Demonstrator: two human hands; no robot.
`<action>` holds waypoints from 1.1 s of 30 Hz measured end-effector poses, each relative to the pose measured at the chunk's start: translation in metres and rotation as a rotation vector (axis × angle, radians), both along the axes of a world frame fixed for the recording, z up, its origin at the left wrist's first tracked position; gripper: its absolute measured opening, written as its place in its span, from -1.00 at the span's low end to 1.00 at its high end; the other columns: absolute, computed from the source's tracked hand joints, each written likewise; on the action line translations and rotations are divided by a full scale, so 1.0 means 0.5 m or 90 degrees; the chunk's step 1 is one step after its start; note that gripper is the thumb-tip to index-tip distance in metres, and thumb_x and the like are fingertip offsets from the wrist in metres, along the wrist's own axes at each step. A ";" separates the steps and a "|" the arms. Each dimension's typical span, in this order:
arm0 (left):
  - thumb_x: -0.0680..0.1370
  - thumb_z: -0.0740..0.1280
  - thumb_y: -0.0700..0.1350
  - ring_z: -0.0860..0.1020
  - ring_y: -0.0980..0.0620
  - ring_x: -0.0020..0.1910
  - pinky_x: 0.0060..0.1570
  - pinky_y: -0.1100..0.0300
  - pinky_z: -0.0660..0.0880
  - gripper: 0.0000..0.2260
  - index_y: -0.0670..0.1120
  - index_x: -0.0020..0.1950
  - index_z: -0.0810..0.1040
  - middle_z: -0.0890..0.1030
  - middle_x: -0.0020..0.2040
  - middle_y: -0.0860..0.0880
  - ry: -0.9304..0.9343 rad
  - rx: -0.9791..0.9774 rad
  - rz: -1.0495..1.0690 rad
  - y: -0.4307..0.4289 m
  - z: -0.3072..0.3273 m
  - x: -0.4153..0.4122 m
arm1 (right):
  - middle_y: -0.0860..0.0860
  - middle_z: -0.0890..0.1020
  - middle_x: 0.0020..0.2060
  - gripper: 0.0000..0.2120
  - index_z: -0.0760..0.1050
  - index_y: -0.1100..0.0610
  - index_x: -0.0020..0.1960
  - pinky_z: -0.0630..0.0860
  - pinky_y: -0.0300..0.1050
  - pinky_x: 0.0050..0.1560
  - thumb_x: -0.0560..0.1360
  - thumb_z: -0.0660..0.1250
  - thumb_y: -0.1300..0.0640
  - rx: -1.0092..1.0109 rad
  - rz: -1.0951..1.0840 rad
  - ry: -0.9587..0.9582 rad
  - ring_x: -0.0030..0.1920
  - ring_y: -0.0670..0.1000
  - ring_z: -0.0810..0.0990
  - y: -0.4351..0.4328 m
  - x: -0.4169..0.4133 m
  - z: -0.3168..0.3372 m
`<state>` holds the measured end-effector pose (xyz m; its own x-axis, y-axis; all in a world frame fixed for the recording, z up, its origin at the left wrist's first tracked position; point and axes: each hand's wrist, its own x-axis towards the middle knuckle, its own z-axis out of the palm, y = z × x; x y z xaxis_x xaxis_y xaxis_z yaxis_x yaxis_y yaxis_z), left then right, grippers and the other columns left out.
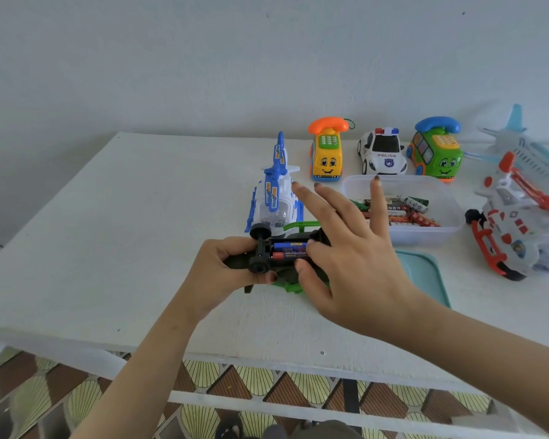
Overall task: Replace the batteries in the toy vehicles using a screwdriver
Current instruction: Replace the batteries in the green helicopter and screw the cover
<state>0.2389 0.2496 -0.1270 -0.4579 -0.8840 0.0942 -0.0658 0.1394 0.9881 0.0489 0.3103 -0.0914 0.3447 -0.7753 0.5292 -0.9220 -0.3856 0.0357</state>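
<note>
Now left hand [223,271] grips plastic toy [239,263]; right hand [352,258] pinches cylindrical batteries [288,250].

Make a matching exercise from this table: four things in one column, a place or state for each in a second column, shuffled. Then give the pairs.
Things
1. police car
2. tub
3. lid
4. black toy

Places or states
A. holds loose batteries
B. gripped in the left hand
C. between the yellow car and the green car
D. teal, flat on the table

Pairs: 1-C, 2-A, 3-D, 4-B
</note>
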 end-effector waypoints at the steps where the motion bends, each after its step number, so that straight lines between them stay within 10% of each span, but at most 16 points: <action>1: 0.24 0.48 -0.27 0.57 0.21 -0.31 -0.33 0.41 0.46 -0.65 -0.16 0.02 0.64 0.67 -0.25 0.04 0.002 0.000 -0.003 -0.001 0.000 0.000 | 0.11 0.35 0.44 -0.71 0.52 0.11 -0.39 -0.09 0.43 0.41 0.46 0.24 0.03 0.004 -0.002 0.001 0.44 0.11 0.26 0.000 -0.001 0.002; 15: 0.31 0.49 -0.38 0.55 0.21 -0.35 -0.37 0.39 0.44 -0.70 -0.12 -0.02 0.66 0.68 -0.26 0.05 -0.023 0.001 0.001 -0.004 0.008 -0.007 | 0.19 0.14 0.51 -0.69 0.61 0.06 0.02 -0.09 0.33 0.44 0.48 0.16 -0.04 0.062 -0.073 -0.022 0.51 0.19 0.05 0.011 -0.023 0.001; 21: 0.33 0.48 -0.43 0.54 0.24 -0.38 -0.36 0.41 0.43 -0.65 -0.07 0.00 0.65 0.67 -0.29 0.10 -0.033 0.012 0.011 -0.006 0.013 -0.006 | 0.00 0.17 0.48 -0.33 0.08 0.04 0.51 0.13 -0.11 0.40 0.49 0.32 0.09 0.105 -0.106 -0.449 0.42 -0.10 0.17 0.018 -0.021 0.001; 25: 0.34 0.47 -0.43 0.53 0.23 -0.40 -0.40 0.38 0.43 -0.67 -0.07 -0.02 0.65 0.67 -0.30 0.07 -0.031 0.030 0.017 -0.008 0.013 -0.007 | -0.14 0.53 0.14 -0.45 0.22 -0.03 0.43 0.42 -0.50 -0.04 0.52 0.34 0.20 0.245 -0.085 -0.762 0.06 -0.38 0.47 0.014 -0.023 -0.003; 33: 0.29 0.50 -0.42 0.53 0.12 -0.38 -0.43 0.30 0.44 -0.63 0.02 -0.11 0.72 0.67 -0.29 -0.02 -0.037 0.033 -0.003 -0.018 0.020 -0.007 | -0.36 0.52 -0.13 -0.67 0.58 -0.05 0.10 0.22 0.00 0.32 0.36 0.37 -0.09 0.149 0.005 -0.385 0.01 -0.30 0.39 -0.026 -0.018 0.002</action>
<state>0.2353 0.2407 -0.1169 -0.4649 -0.8851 0.0215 -0.1221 0.0882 0.9886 0.0399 0.2975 -0.0902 0.0451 -0.8927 0.4484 -0.7501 -0.3268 -0.5750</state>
